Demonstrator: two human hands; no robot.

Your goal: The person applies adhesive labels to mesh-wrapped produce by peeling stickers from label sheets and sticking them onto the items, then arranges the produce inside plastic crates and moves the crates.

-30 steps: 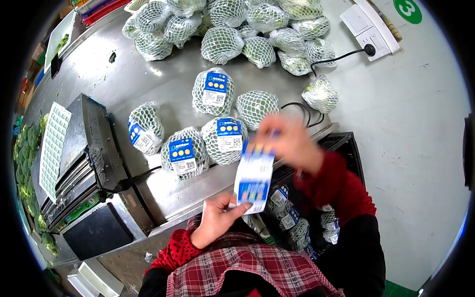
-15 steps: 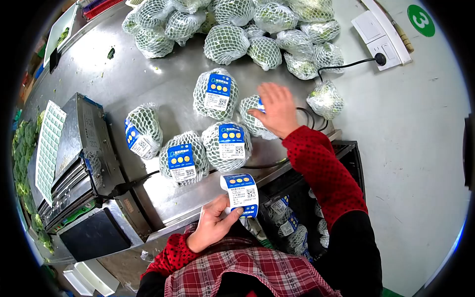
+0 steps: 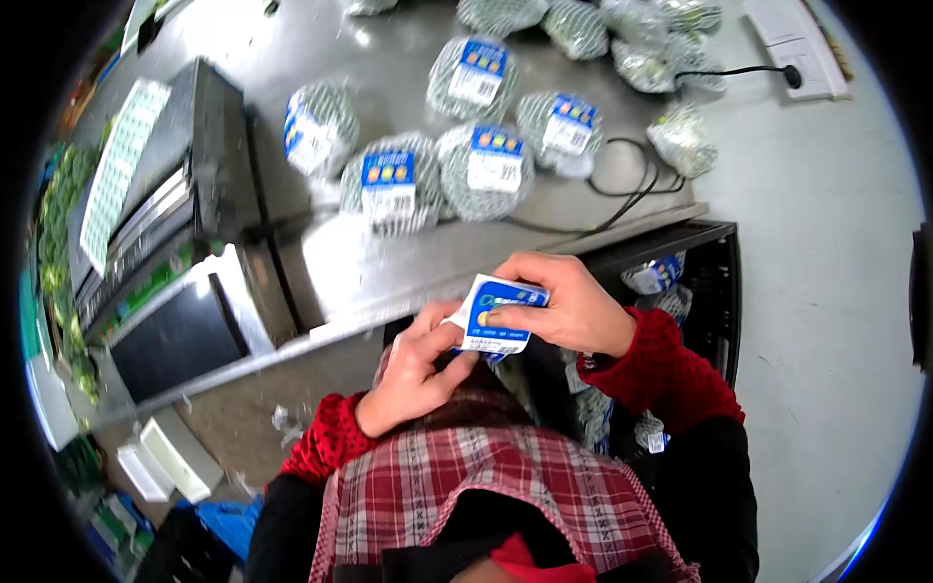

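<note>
In front of my body, both hands meet at a strip of blue and white labels (image 3: 498,309). My left hand (image 3: 416,371) grips its lower left end, fingers curled around it. My right hand (image 3: 569,309) pinches the upper right part, thumb on the printed face. Above them on the metal table, net-wrapped vegetables bear blue and white labels: one at the right (image 3: 559,134), one in the middle (image 3: 486,172), one left of that (image 3: 392,185), one behind (image 3: 473,78) and one at the far left (image 3: 322,128).
A dark crate (image 3: 731,301) with labelled net packs stands below the table edge at right. At left are a machine with a dark panel (image 3: 179,337) and broccoli (image 3: 60,233). A cable (image 3: 746,70) runs to a wall socket; more net packs (image 3: 575,27) lie at the back.
The view has tilted down. My right hand has left the right-hand pack, which now shows a label, and come back to the label strip beside my left hand.
</note>
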